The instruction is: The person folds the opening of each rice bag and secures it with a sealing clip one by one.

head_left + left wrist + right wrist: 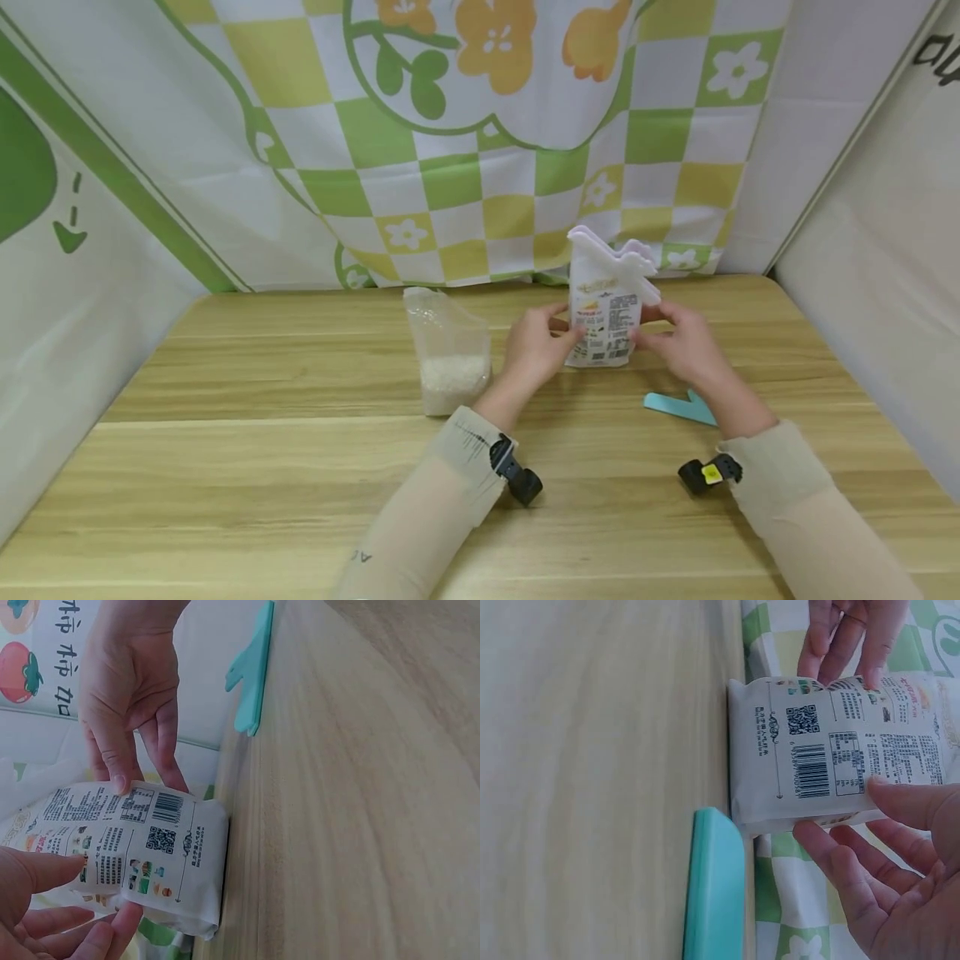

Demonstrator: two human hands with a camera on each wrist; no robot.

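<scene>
A white printed packet [596, 308] stands upright on the table, its barcode, QR code and small food pictures facing me. Across its top lies a pale lavender-white bag clip [617, 262], tilted down to the right. My left hand [534, 348] holds the packet's left side, thumb on the front and fingers round the edge. On the opposite side my right hand [688, 343] grips it likewise, its thumb [900, 801] pressed on the printed face. Near my right wrist lies a teal bag clip [675, 406], partly covered by the forearm in the head view.
Left of my left hand stands a clear plastic bag [453, 375] with white grains in its lower part, its top loose. The wooden table [262, 467] ends at a checkered cloth [450, 183] behind. White cloth walls rise on both sides.
</scene>
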